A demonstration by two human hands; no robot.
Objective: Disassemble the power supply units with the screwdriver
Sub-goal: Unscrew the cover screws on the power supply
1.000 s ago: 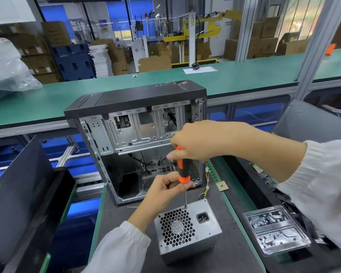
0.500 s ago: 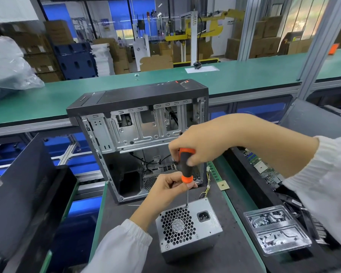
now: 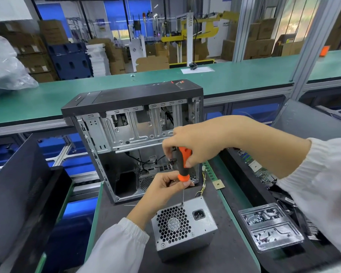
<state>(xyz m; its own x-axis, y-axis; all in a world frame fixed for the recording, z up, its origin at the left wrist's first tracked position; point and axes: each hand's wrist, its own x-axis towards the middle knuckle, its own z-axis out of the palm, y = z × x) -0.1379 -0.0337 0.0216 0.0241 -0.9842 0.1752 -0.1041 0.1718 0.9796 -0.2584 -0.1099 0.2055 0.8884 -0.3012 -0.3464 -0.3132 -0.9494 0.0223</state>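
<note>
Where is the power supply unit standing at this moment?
In the head view, the power supply unit stands low and centre on the dark mat, in front of the open computer case, with the screwdriver tip on its top edge.

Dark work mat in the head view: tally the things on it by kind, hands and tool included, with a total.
Power supply unit: 1
Computer case: 1
Small chip: 1
Screwdriver: 1
Hands: 2, left hand and right hand, both on the screwdriver
Total: 6
</note>
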